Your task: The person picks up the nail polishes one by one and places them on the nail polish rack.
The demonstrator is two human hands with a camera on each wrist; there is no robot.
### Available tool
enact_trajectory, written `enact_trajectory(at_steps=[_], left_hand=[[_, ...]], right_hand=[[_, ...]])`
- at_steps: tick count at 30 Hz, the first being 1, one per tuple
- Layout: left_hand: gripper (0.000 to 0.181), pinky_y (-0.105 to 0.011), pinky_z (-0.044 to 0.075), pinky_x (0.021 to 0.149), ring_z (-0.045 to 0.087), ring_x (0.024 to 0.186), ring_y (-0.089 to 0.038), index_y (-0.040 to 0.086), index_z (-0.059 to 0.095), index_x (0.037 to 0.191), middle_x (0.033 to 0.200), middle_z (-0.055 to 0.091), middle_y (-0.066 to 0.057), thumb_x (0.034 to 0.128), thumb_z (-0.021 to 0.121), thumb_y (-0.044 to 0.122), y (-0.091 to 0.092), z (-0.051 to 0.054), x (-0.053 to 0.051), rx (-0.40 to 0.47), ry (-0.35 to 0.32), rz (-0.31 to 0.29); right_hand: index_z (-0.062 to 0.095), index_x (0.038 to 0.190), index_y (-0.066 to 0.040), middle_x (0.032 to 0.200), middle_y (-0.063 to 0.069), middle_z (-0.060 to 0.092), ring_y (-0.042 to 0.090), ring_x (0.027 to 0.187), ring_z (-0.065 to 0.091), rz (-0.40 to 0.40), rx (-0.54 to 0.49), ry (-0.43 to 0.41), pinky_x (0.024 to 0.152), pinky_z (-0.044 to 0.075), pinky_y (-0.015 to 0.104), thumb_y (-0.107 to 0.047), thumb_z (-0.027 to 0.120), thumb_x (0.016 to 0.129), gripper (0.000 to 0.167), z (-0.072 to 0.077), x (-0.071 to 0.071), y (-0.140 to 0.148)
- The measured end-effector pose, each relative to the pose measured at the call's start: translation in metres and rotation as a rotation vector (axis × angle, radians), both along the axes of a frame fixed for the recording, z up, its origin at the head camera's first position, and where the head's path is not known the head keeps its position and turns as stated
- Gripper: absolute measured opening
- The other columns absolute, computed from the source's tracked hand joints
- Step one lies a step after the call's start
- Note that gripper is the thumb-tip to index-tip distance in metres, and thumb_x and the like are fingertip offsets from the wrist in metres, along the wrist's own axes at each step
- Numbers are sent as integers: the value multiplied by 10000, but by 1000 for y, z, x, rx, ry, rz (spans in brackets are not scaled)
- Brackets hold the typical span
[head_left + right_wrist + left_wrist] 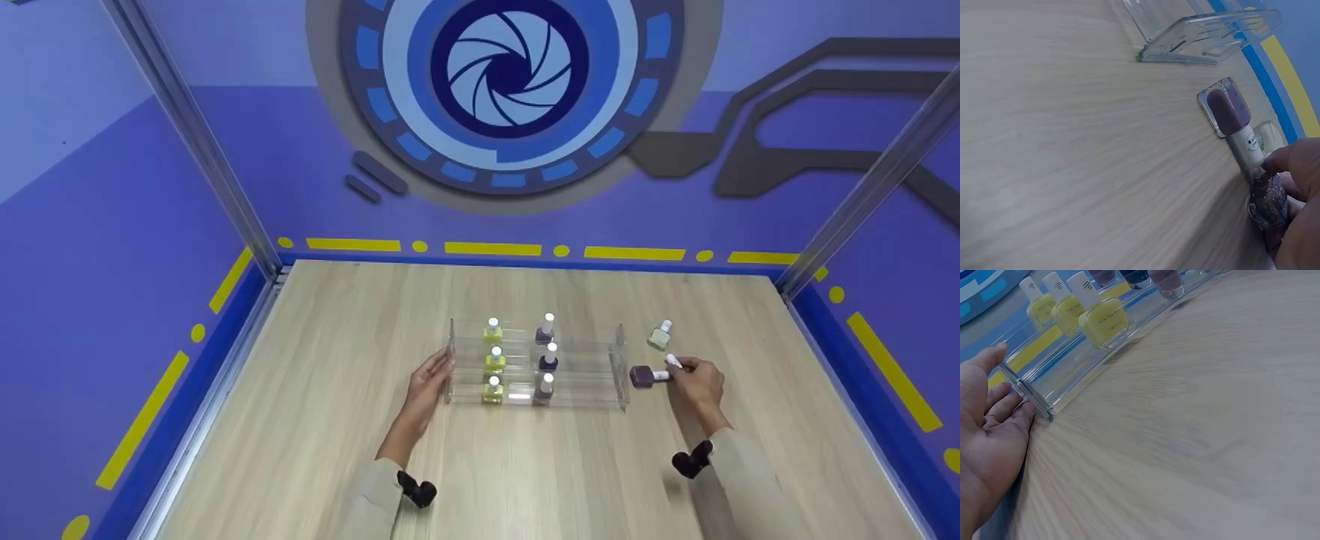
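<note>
A clear tiered display rack [589,375] stands on the table, holding a column of yellow nail polish bottles [493,363] and a column of dark purple ones [548,361]. My left hand [429,390] rests against the rack's left end panel [1026,391], fingers on its outer side. To the right of the rack, my right hand [699,384] pinches a dark, glittery nail polish bottle [1268,201] low over the table; in the head view its body is mostly hidden. Right beside those fingers lies a purple nail polish bottle [643,376], its white cap towards the hand.
A pale, greenish nail polish bottle [659,337] lies behind the purple one. The wooden table [525,472] is bounded by a blue back wall [247,150] and side walls, with metal posts [862,187] at the back corners.
</note>
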State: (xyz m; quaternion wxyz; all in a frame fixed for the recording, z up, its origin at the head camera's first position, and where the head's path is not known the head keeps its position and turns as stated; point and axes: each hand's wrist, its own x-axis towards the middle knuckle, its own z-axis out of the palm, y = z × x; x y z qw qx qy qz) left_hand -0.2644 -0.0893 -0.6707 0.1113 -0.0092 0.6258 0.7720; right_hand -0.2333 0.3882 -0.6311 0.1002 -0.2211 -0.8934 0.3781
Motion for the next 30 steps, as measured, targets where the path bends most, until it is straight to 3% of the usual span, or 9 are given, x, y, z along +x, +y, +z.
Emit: enact_trajectory(at_steps=[6, 13, 17, 22, 30], left_hand=[[661, -431, 290, 1289, 389, 1513, -284, 75, 435, 1536, 1590, 461, -137, 1001, 656, 394, -4, 1, 1, -14, -20, 16], [612, -430, 302, 1283, 413, 1500, -274, 79, 450, 1528, 1578, 477, -141, 1018, 638, 359, -2, 0, 0, -1, -7, 10], [607, -430, 308, 1280, 412, 1498, -291, 58, 432, 1536, 1589, 451, -171, 1028, 629, 326, 1, -1, -3, 14, 8, -25], [587, -440, 314, 1276, 417, 1493, -298, 57, 459, 1519, 1584, 455, -178, 1017, 648, 298, -1, 1, -5, 28, 11, -4], [609, -437, 324, 1273, 418, 1494, -294, 83, 440, 1537, 1587, 458, -158, 1023, 633, 348, -3, 2, -1, -16, -2, -18]], right_hand=[[704, 1181, 77, 1119, 267, 716, 140, 850, 594, -30, -80, 26, 723, 437, 222, -177, 700, 942, 348, -2, 2, -4], [669, 1222, 82, 1123, 251, 708, -27, 754, 534, -31, -173, 36, 611, 442, 76, -155, 703, 951, 362, 1, 9, 2], [638, 1252, 85, 1088, 195, 712, -46, 701, 576, -33, -241, 31, 590, 524, 93, -115, 686, 957, 360, 6, 14, 6], [595, 1254, 97, 1052, 146, 713, 18, 712, 691, -4, -330, 60, 656, 616, 178, -90, 680, 962, 356, 13, 16, 6], [616, 1235, 47, 926, -65, 694, -63, 707, 656, -32, -327, 61, 645, 569, 129, -109, 754, 910, 385, 22, 20, 7]])
